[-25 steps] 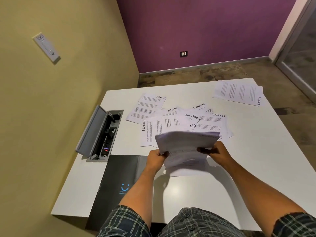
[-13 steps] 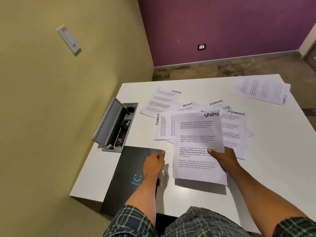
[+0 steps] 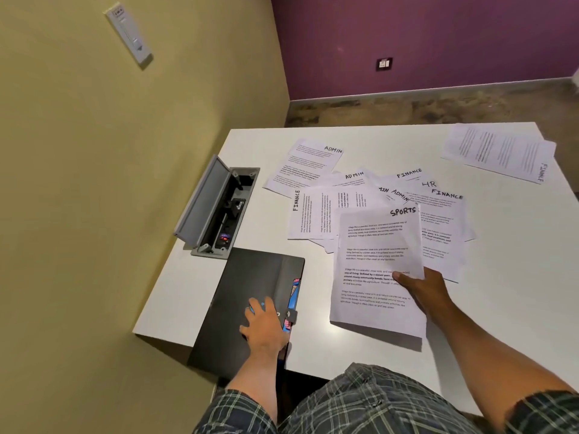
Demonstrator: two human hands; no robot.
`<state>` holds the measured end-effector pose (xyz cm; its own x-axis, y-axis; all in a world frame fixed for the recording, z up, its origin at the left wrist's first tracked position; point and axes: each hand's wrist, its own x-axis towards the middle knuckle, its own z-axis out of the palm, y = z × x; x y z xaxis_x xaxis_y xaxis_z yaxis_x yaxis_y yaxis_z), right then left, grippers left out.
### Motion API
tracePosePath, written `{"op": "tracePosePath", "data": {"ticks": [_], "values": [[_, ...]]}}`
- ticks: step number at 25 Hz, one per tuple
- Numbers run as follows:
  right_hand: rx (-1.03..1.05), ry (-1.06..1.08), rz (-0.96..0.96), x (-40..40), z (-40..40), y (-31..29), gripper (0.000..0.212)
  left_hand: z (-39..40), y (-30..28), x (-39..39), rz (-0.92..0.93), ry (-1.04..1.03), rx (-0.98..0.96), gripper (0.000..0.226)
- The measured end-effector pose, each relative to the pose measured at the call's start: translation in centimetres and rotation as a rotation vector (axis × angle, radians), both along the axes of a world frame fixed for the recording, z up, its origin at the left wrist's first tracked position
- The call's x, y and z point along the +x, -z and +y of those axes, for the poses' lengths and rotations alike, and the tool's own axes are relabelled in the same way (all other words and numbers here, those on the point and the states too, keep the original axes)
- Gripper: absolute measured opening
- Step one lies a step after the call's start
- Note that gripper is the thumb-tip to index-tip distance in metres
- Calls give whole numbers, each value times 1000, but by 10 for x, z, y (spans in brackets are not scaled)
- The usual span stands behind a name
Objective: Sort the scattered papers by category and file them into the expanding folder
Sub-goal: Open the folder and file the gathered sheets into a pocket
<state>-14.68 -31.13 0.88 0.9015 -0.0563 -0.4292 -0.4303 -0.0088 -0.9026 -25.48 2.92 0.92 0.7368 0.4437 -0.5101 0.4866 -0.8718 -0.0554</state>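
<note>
Room evenly lit, moderate brightness, warm cast on walls. Light from overhead: soft glare patch on white table (image 3: 341,332) at 6 o'clock of held sheet (image 3: 376,270). Sheet casts dark shadow band below its near edge. Right hand (image 3: 423,285) shadows paper lightly. Folder (image 3: 250,277) dull, faint sheen. Focus fair at centre; print legible. Far sheet (image 3: 498,151) at 2 o'clock smeared, text blurred. Wide-angle bend: wall corner, table edges bowed near frame borders.
</note>
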Motion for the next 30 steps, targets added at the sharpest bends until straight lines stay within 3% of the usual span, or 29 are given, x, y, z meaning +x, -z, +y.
{"op": "tracePosePath", "data": {"ticks": [13,18,22,27,30], "values": [[9,11,-31,-9,-7,-1,39,-4,-20,22,-55,30,-131,79],[15,35,-46,-12,-12,3,36,-4,-27,20,-91,55,-58,82],[-3,37,-29,-14,-13,6,32,-6,-33,21,-179,199,3,82],[-28,58,-41,-15,-16,7,33,-2,-44,30,-93,315,141,48],[-47,83,-44,-14,-17,4,38,-1,-51,36,-97,348,211,48]]}}
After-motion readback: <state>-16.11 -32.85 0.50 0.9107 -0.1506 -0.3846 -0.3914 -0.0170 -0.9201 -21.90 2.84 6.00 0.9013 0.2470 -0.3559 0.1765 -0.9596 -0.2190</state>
